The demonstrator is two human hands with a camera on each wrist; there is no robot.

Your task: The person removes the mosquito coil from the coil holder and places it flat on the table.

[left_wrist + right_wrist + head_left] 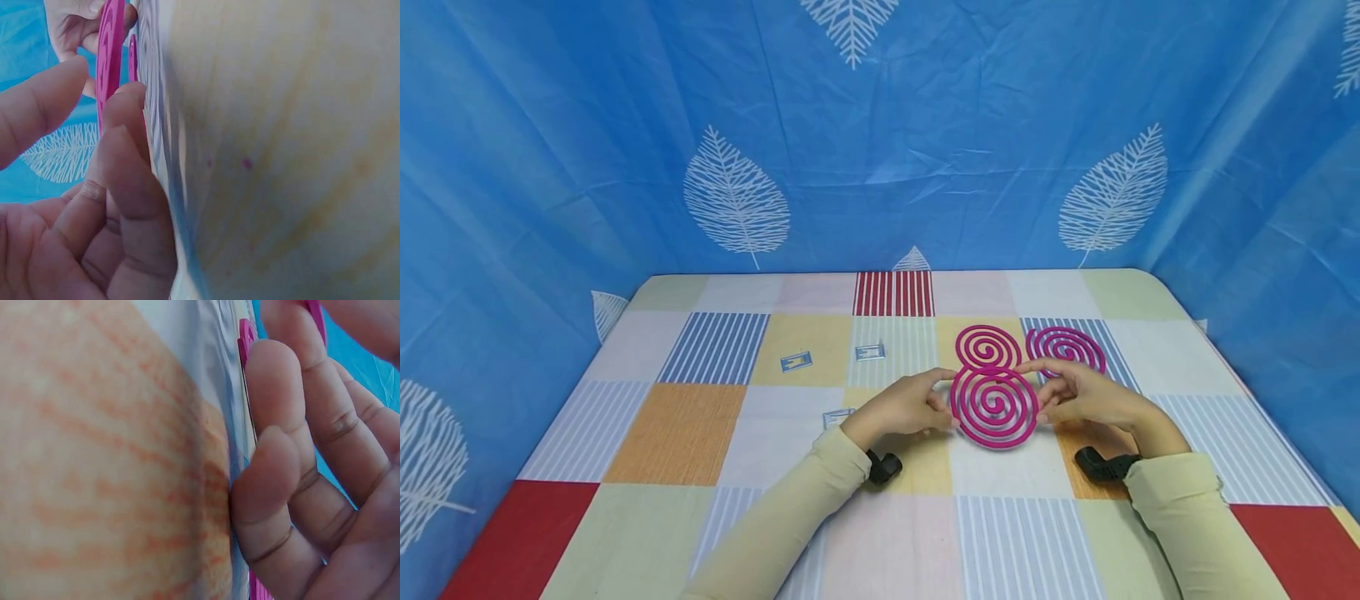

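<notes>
A magenta spiral mosquito coil (995,408) is held between both hands, raised a little off the table. My left hand (904,406) grips its left edge with the fingers curled in. On the opposite side, my right hand (1093,396) holds the right edge between thumb and fingers. Behind it lies a second coil (988,343), its near part overlapped by the held one. A third coil (1071,342) lies to the right, partly covered by the right hand. In the left wrist view the held coil (111,53) appears edge-on at the fingertips.
Small flat metal pieces lie to the left: one piece (797,361) farthest left, another piece (870,352) near the middle, and a third piece (837,417) beside the left wrist. A patchwork cloth (673,433) covers the table. Blue leaf-print curtains (925,192) enclose its back and sides.
</notes>
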